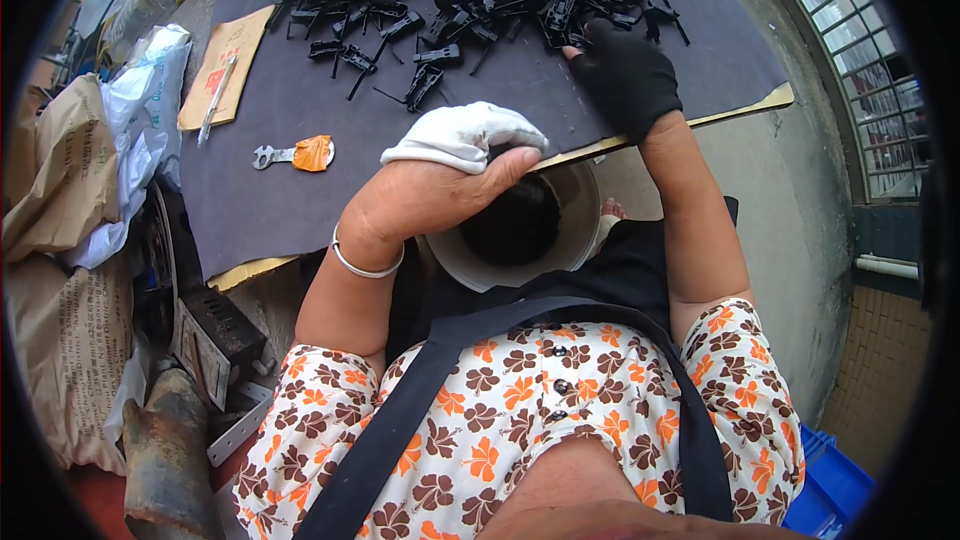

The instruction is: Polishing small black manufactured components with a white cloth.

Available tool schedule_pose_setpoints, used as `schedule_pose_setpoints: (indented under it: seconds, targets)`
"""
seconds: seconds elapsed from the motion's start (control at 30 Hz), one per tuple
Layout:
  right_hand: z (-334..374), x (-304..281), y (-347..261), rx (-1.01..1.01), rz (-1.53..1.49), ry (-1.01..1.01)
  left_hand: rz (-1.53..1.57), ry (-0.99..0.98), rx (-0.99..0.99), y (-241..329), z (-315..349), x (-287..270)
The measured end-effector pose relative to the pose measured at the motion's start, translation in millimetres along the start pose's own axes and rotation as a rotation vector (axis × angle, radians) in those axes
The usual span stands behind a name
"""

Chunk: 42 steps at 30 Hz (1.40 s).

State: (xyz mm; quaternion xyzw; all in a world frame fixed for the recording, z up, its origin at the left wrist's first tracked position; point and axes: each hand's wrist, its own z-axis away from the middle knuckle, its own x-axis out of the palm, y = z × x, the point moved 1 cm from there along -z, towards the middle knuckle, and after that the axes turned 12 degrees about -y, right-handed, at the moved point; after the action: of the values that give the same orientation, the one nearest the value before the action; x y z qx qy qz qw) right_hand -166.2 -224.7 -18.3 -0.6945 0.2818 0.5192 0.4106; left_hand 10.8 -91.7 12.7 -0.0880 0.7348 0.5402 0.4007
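My right hand, in a black glove with the thumb tip bare, is at the near right edge of a heap of black plastic parts. Its fingers bend round one of the parts, mostly hidden by the glove. My left hand wears white cloth over its fingers, with the thumb bare. It is curled at the table's front edge, above a pale bucket with dark contents. Whatever lies between its thumb and fingers is hidden. A single black part lies at the heap's near side.
On the dark-topped table are a wrench wrapped in orange at one end, a brown paper pad and a pen. Brown sacks and a rusty metal cylinder stand left. A blue crate is at lower right.
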Motion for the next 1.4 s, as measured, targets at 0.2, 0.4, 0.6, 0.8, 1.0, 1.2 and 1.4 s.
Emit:
schedule_pose_setpoints:
  seconds: [0.2,0.4,0.6,0.8,1.0,1.2,1.4]
  targets:
    - [20.6,1.5,-30.0,-0.177,-0.122,-0.093,0.051,0.442,0.046,-16.1,-9.4,-0.9]
    - [24.8,-22.8,-19.6,-0.219,-0.218,-0.117,0.020,0.532,0.174,-19.9,-15.6,-1.2]
    - [30.8,-34.2,-17.2,-0.311,-0.729,-0.481,0.475,0.405,-0.038,-6.0,-12.1,-6.8]
    - [33.9,-46.8,-17.8,-0.455,-0.765,-0.736,0.716,0.172,0.014,-16.9,0.0,-17.9]
    - [34.9,-35.1,-29.7,-0.333,-0.964,-0.654,0.660,0.072,0.028,1.8,-1.9,-7.5]
    - [41.6,-29.1,-51.9,-0.172,-1.155,-0.384,0.711,0.167,0.018,-6.5,-11.3,4.0]
    - [50.8,-28.9,-55.8,-0.561,-0.845,-0.121,0.610,0.343,-0.044,-14.5,-13.1,7.1]
